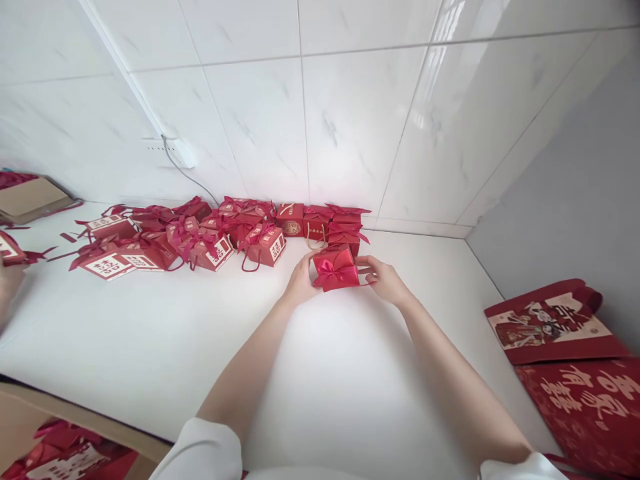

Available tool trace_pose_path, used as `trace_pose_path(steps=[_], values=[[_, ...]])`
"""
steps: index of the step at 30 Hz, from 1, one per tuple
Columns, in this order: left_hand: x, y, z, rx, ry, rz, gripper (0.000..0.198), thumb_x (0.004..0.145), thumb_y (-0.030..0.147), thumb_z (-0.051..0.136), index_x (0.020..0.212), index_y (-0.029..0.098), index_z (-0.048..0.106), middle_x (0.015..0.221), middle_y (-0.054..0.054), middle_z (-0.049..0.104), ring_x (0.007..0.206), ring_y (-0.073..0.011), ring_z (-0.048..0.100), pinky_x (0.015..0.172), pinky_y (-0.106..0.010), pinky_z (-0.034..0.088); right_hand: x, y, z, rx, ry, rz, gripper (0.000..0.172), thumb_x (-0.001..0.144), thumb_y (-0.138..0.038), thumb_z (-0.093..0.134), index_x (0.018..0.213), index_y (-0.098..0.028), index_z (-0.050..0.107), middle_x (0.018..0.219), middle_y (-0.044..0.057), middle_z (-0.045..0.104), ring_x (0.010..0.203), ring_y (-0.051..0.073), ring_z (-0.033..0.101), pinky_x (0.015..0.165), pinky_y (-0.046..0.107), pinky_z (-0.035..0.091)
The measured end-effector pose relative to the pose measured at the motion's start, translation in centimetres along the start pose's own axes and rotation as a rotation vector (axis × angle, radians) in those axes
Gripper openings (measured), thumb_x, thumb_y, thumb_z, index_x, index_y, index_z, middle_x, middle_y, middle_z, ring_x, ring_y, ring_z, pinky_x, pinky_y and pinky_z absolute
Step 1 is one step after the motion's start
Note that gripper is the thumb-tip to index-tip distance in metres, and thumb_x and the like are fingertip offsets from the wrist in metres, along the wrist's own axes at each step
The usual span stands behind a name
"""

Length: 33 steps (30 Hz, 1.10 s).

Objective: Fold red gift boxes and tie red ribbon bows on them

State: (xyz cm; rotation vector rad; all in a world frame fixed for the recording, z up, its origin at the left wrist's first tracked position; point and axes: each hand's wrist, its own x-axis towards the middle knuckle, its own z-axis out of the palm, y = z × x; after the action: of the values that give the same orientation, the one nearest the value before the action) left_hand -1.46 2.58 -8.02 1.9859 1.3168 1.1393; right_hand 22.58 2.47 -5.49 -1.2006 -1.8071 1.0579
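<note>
Between my two hands is a small red gift box (345,260) with a shiny bow on the side facing me. My left hand (300,281) grips its left side, the thumb partly hidden. Against the right side are the curled fingers of my right hand (384,280), near a loose ribbon end. Just behind the held box, a short row of red boxes (291,221) stands against the wall. To the left of my hands lie several red favour boxes (265,245) with white character panels, ribbons and cord handles, some tilted.
Large red gift bags (575,407) with printed figures and characters lie at the right. A cardboard box (85,417) with red items is at the lower left. Another carton (33,199) sits far left, near another person's hand (7,287). A cable runs from a wall socket (170,153).
</note>
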Motion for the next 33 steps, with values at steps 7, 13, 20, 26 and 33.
trace_pose_path(steps=[7,13,20,26,33], values=[[-1.0,-0.5,-0.4,0.082,0.056,0.114,0.086,0.061,0.03,0.077,0.133,0.018,0.032,0.136,-0.014,0.046,0.127,-0.0271,0.045,0.107,-0.042,0.036,-0.3,-2.2,-0.6,0.075,0.065,0.138,0.05,0.083,-0.063,0.046,0.068,-0.017,0.059,0.075,0.006,0.068,0.076,0.019,0.065,0.076,0.032,0.05],[-1.1,0.3,-0.2,0.132,0.034,0.03,0.084,0.059,0.032,0.079,0.129,0.021,0.033,0.132,-0.012,0.047,0.123,-0.0269,0.048,0.101,-0.041,0.041,-1.7,-4.5,-1.9,0.101,-0.281,0.358,0.051,0.07,-0.065,0.064,0.069,-0.014,0.071,0.082,0.011,0.072,0.066,0.019,0.066,0.061,0.029,0.051],[-1.5,0.5,0.3,0.026,-0.019,0.005,0.085,0.056,0.035,0.081,0.127,0.021,0.037,0.13,-0.011,0.048,0.121,-0.0265,0.05,0.1,-0.041,0.044,-1.8,-4.2,-0.1,0.068,-0.502,0.386,0.036,0.074,-0.052,0.067,0.077,-0.016,0.071,0.091,0.009,0.071,0.07,0.019,0.068,0.066,0.03,0.051],[-1.0,0.1,-1.1,-0.185,-0.205,-0.051,0.095,0.052,0.033,0.084,0.133,0.019,0.038,0.138,-0.016,0.045,0.129,-0.0307,0.044,0.103,-0.047,0.041,-1.5,-2.8,-1.1,-0.153,-0.588,0.35,0.022,0.069,-0.041,0.07,0.069,-0.019,0.068,0.08,0.006,0.071,0.076,0.023,0.066,0.066,0.032,0.05],[1.5,2.9,-5.9,-0.353,-0.591,-0.313,0.057,0.068,0.022,0.063,0.124,0.029,0.058,0.137,-0.004,0.053,0.131,-0.0287,0.044,0.108,-0.047,0.037,-3.4,-4.4,-7.5,-0.13,-0.282,0.2,0.03,0.081,-0.047,0.058,0.101,-0.027,0.067,0.11,0.006,0.066,0.101,0.024,0.06,0.079,0.033,0.048]])
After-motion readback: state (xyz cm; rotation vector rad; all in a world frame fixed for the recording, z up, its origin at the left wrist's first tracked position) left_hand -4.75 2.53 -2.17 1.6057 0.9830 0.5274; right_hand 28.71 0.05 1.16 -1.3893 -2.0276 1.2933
